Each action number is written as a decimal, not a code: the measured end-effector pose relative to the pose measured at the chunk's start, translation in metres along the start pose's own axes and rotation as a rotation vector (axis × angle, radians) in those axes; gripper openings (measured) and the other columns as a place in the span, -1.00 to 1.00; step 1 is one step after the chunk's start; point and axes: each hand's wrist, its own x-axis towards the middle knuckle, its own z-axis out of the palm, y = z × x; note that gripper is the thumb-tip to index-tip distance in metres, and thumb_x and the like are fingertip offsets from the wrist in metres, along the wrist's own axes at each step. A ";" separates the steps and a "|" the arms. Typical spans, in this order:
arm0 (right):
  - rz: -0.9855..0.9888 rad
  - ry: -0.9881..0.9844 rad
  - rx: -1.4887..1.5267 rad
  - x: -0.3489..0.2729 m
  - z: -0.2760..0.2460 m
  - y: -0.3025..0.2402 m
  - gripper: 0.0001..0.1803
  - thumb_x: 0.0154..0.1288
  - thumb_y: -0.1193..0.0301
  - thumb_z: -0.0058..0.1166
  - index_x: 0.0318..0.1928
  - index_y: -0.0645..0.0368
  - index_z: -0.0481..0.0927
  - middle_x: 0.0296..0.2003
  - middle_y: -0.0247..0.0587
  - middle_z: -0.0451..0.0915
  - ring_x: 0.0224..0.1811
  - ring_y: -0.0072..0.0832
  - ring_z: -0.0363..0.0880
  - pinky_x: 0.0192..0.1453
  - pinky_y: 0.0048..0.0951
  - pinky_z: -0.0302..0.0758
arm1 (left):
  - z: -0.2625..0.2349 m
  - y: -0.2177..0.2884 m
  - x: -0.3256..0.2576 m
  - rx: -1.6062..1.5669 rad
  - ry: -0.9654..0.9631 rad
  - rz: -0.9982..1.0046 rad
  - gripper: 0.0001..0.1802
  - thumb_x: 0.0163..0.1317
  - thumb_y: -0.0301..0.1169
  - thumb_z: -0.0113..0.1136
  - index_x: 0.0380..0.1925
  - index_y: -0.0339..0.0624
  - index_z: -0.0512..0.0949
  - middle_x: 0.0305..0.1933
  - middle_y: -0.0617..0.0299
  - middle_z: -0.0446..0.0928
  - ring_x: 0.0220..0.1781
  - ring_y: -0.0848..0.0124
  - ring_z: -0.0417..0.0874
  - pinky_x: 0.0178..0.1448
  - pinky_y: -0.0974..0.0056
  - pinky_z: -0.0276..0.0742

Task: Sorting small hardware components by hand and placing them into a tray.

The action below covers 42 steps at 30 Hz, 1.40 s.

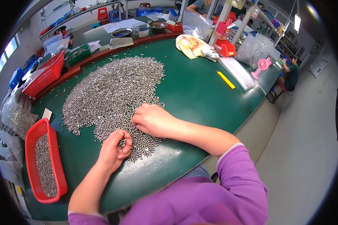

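Note:
A wide heap of small, shiny metal pins (pixel 112 82) covers the middle of the green tabletop. At its near edge my left hand (pixel 114 148) is closed, thumb and forefinger tips meeting in a loop; anything between them is too small to make out. My right hand (pixel 152 120) rests on the heap just beyond and to the right, back upward, fingers curled down among the pins. Its fingertips are hidden, so what they grip does not show. To the left of my left arm stands a long red plastic basket (pixel 58 165), partly filled with similar pins.
A raised dark-red ledge (pixel 79 70) borders the table's far side, with another red basket (pixel 45 77) and metal bowls (pixel 121 32) beyond. At right lie a yellow cutter-like tool (pixel 226 80), clear plastic bags (pixel 236 73) and a pink fan (pixel 262 66). A person (pixel 290 75) sits far right.

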 end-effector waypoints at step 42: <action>0.062 -0.050 0.094 -0.002 -0.003 0.002 -0.82 0.04 0.41 0.20 -0.30 0.13 0.56 -0.26 -0.17 0.51 -0.13 -0.17 0.47 -0.03 -0.21 0.45 | 0.001 0.002 0.000 -0.017 -0.011 -0.002 -0.85 0.33 -0.39 -0.18 -0.29 -0.20 0.38 -0.37 0.15 0.41 -0.57 0.48 0.28 -0.63 0.49 0.11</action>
